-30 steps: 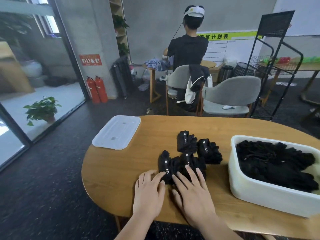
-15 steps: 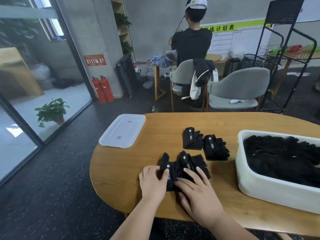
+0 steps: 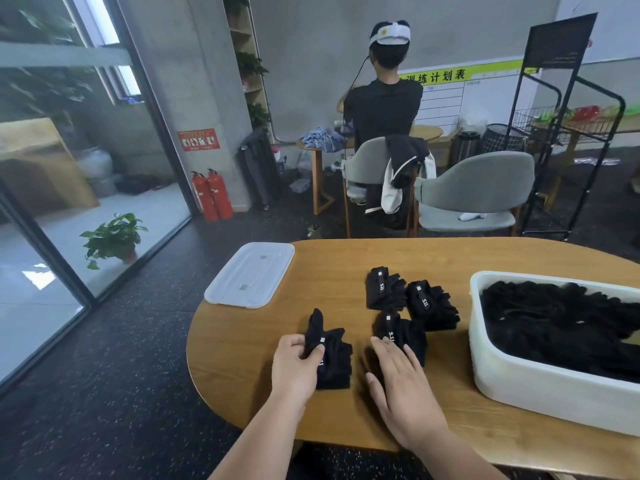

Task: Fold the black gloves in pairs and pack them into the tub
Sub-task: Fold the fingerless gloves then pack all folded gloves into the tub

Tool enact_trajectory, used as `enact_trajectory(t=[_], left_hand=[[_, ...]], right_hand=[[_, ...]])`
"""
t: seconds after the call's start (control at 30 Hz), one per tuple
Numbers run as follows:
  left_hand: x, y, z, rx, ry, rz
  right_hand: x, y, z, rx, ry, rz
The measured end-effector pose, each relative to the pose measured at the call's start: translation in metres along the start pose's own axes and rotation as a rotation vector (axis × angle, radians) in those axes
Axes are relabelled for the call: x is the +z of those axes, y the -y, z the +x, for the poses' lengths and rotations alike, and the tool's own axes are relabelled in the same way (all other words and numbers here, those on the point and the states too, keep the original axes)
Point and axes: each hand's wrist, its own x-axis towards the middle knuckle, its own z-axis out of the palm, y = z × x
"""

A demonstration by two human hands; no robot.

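Left grip (image 3: 297, 367): I'm pinching the near glove (image 3: 335, 363).
Right grip (image 3: 403, 386): released, flat, touching a folded pair (image 3: 407, 332).

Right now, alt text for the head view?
The left hand grips a folded black glove pair on the wooden table; the right hand lies flat, fingertips on a second pair. Two more pairs lie beyond, a white tub of black gloves to the right, its lid far left.

Bare table (image 3: 242, 368) lies open on the left up to the lid (image 3: 249, 275); folded glove bundles (image 3: 431, 306) crowd the way to the tub (image 3: 519, 393) and its raised wall
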Motion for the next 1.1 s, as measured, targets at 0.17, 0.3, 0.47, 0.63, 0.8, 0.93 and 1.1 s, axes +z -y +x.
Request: enact_trajectory(t=[0.17, 0.3, 0.47, 0.63, 0.8, 0.93, 1.1], left_hand=[[-0.011, -0.007, -0.009, -0.015, 0.076, -0.143], [-0.01, -0.019, -0.018, 0.015, 0.245, -0.226], [-0.004, -0.048, -0.031, 0.055, 0.424, -0.439], [0.012, -0.07, -0.042, 0.075, 0.499, -0.597], [0.035, -0.09, -0.059, 0.085, 0.538, -0.641], [0.054, -0.11, -0.073, 0.136, 0.594, -0.615], [0.082, -0.126, -0.088, 0.322, 0.513, -0.3]], right_hand=[[-0.007, 0.003, -0.001, -0.004, -0.041, 0.0], [-0.029, 0.015, 0.008, 0.01, -0.126, 0.052], [-0.078, 0.03, 0.026, 0.213, 0.04, 0.695], [-0.119, 0.021, 0.034, 0.212, 0.042, 0.848], [-0.162, 0.008, 0.027, 0.169, -0.021, 0.619], [-0.2, -0.011, 0.02, 0.189, -0.048, 0.508], [-0.242, -0.037, 0.003, 0.186, -0.032, 0.351]])
